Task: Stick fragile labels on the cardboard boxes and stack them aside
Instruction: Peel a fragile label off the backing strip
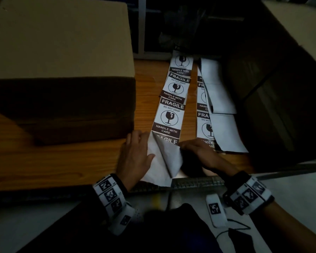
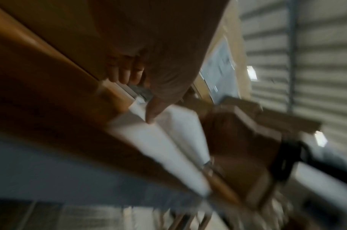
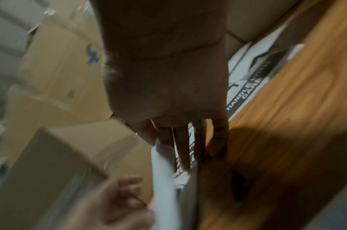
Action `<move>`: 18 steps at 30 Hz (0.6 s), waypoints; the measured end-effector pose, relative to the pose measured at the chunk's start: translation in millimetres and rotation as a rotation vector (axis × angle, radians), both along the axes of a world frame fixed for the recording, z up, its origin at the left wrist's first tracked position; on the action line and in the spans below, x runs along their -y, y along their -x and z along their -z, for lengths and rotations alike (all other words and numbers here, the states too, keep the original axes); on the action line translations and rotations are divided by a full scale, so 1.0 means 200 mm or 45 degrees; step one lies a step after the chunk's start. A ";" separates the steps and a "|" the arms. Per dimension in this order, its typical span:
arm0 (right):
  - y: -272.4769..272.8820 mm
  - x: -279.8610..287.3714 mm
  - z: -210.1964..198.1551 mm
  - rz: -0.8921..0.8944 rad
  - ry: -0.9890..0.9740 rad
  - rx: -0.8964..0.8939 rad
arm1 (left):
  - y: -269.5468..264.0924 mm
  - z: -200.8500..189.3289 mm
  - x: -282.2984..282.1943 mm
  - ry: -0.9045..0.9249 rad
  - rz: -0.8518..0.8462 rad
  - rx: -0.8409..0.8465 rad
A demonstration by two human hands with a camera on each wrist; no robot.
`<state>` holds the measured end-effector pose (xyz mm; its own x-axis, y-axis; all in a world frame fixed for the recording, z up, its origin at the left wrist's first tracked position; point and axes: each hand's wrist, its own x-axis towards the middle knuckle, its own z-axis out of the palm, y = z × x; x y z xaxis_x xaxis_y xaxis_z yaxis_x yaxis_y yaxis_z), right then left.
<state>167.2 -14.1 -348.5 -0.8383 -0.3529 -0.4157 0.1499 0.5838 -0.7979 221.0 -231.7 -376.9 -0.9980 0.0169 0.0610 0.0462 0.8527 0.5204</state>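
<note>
Here we see a wooden worktop (image 1: 53, 161) in dim light, with a large cardboard box (image 1: 58, 52) standing on its left half, top face lit and near face in shadow. A second cardboard box (image 1: 295, 30) stands at the far right, mostly dark. Between them two strips of fragile labels run from far to near across the wood. The left strip (image 1: 171, 114) shows full printed labels reading FRAGILE, DO NOT DROP, HANDLE WITH CARE around a broken-glass symbol. The right strip (image 1: 205, 114) lies just beside it, partly covered by loose white backing sheets (image 1: 224, 128).

At the near end of the left strip, one label (image 1: 167, 154) is curled up off its backing, its pale underside facing us and only part of the word FRAGILE still showing. Our left hand (image 1: 135, 154) lies with relaxed fingers flat on the white backing, close to the near right corner of the large box, pressing it down. Our right hand (image 1: 199, 152) reaches in from the right, fingers extended, their tips at the label's lifted edge; whether they pinch it we cannot tell, since the wrist views are blurred. Both wrists wear bands (image 1: 110, 194) printed with black-and-white markers.
</note>
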 end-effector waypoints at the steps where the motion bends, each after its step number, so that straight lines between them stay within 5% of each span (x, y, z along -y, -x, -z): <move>1: 0.00 0.01 -0.02 -0.108 -0.056 -0.033 | -0.01 -0.02 0.00 -0.015 -0.013 -0.060; 5: 0.04 0.01 -0.04 -0.435 -0.109 -0.182 | -0.09 -0.05 -0.05 -0.061 0.256 -0.240; 9: 0.08 0.00 -0.03 -0.540 -0.120 -0.257 | -0.06 -0.03 -0.11 0.015 0.422 0.132; 18: 0.04 -0.03 0.08 -0.377 -0.038 -0.350 | 0.04 -0.18 -0.02 0.434 0.624 0.005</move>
